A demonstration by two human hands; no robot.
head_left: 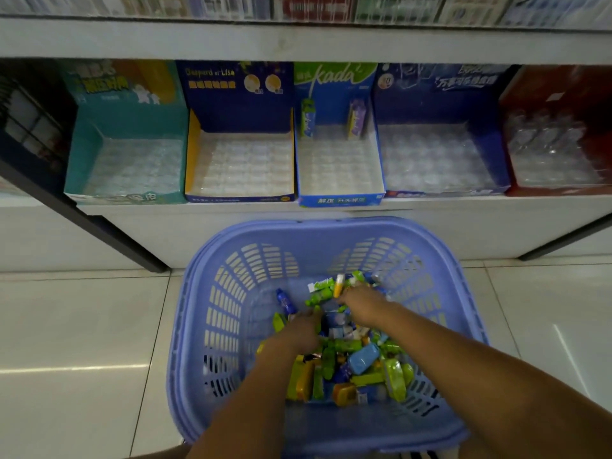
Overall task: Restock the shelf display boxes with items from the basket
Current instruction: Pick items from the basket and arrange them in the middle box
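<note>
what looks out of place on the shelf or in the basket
Little. The kada box seems to sit slightly further forward than the dark blue box beside it, holding only a green pack and a purple pack. Nothing looks spilled.

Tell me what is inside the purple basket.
The basket holds a jumble of small packets, mostly green, yellow and blue. The left hand and right hand reach into the pile; whatever lies under them and deeper down is hidden.
</note>
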